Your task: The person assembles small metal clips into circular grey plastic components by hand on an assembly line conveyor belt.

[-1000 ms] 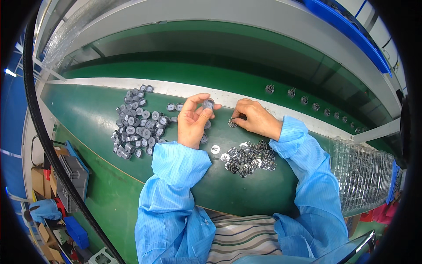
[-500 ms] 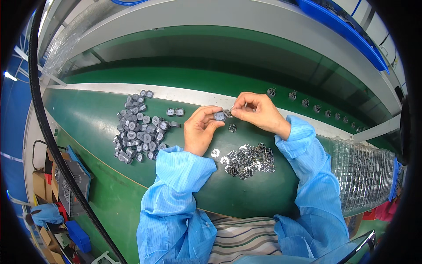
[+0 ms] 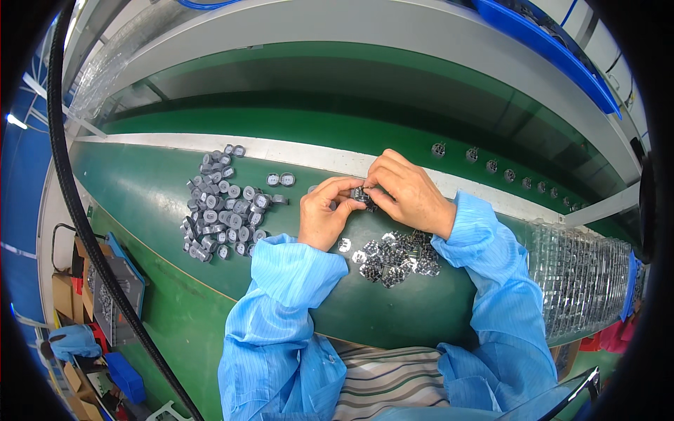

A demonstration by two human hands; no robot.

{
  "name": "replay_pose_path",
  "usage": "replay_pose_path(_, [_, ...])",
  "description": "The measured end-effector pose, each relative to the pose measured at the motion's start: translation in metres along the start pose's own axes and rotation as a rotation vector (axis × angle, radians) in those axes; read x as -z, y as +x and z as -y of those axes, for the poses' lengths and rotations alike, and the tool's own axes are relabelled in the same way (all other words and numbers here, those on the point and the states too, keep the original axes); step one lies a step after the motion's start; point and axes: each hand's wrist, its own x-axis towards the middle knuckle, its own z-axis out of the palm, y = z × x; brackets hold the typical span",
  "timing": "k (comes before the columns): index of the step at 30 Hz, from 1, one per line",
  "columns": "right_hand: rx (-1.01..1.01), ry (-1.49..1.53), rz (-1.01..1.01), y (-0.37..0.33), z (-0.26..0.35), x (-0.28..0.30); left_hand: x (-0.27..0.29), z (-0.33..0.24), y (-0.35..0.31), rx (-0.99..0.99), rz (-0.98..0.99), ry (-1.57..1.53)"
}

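Note:
My left hand (image 3: 324, 216) and my right hand (image 3: 411, 193) meet over the middle of the green bench. Thumbs and fingertips of both are closed on a small dark circuit board (image 3: 361, 197), partly covered by the fingers. Behind the left fingers a bit of a grey round housing (image 3: 312, 189) shows. Close below the hands lies a heap of small circuit boards (image 3: 397, 258), with a flat white piece (image 3: 345, 245) at its left. Left of my left hand is a large pile of grey round housings (image 3: 223, 210), and two housings (image 3: 280, 179) sit apart from it.
Beyond a pale rail (image 3: 309, 156) runs a green conveyor belt (image 3: 351, 133), with a row of small parts (image 3: 491, 166) at its right. Clear plastic trays (image 3: 579, 281) are stacked at the right. A black cable (image 3: 63, 175) hangs at the left. A blue bin (image 3: 547, 49) is overhead.
The grey housing has left my left fingertips. The circuit board that lay below the hands is now between them. My right hand has come slightly nearer. Parts on the belt have shifted right.

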Motion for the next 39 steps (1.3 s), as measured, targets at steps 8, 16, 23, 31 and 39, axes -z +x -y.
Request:
replay_pose_path(8, [0.002,0.006,0.025,-0.002,0.002,-0.002,0.002,-0.002,0.001,-0.052,0.013,0.174])
replay_pose_path(16, [-0.267,0.18,0.049,-0.005,0.0,-0.005,0.0,-0.004,0.001,-0.101,-0.02,0.21])
replay_pose_path(23, [-0.605,0.613,0.011,-0.009,-0.021,-0.013,0.009,-0.008,0.003,-0.299,-0.037,0.478])
replay_pose_path(31, [-0.452,-0.427,-0.148,-0.029,-0.098,0.014,0.019,0.004,0.0,-0.081,-0.033,0.954])
replay_pose_path(39, [-0.164,0.022,0.088,-0.018,-0.063,-0.005,0.019,0.024,0.002,-0.113,-0.029,0.872])
